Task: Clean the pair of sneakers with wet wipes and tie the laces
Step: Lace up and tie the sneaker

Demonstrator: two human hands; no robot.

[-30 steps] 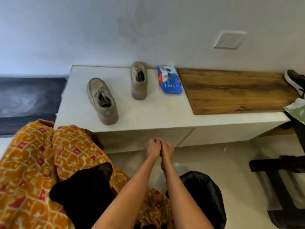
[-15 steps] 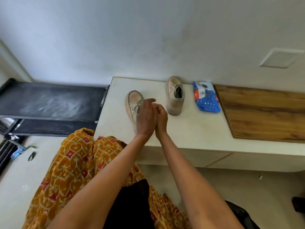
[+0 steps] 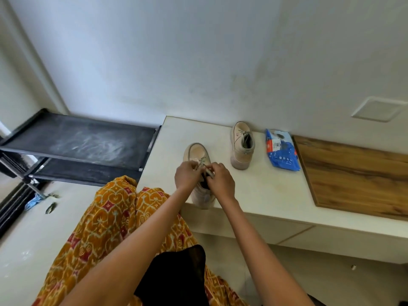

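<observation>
both hands are over the near sneaker [image 3: 199, 155], which sits on the pale worktop [image 3: 260, 191] with its toe pointing away and its heel right at the front edge. the left hand [image 3: 186, 177] and right hand [image 3: 220, 181] are close together above the shoe's opening, knuckles up. the left fingers [image 3: 194, 167] are curled and pinched around a lace [image 3: 202, 161] that shows as a pale greenish strand just beyond them. the right fingers [image 3: 212, 170] are likewise pinched on lace at the tongue, almost touching the left fingers. only a short piece of lace is visible between and just past the fingertips; i cannot tell if a knot is formed.

the far sneaker [image 3: 241, 146] stands further from the fingers, up and to their right, near the wall, well apart from the near one, its heel toward the camera and its laces loose at the top. just right of it lies a blue wipes pack [image 3: 281, 151], flat on the worktop. right of the pack is a wooden board [image 3: 357, 175], reaching the picture's edge.

left of the fingers, beyond the worktop's end, is a black shelf rack [image 3: 84, 142] with dusty white smears. below the forearms is orange patterned cloth [image 3: 106, 219] with a black patch [image 3: 176, 277] over it. on the floor [image 3: 26, 244] under the rack lie a blue scrap [image 3: 33, 202] and a few leaves [image 3: 50, 207].
</observation>
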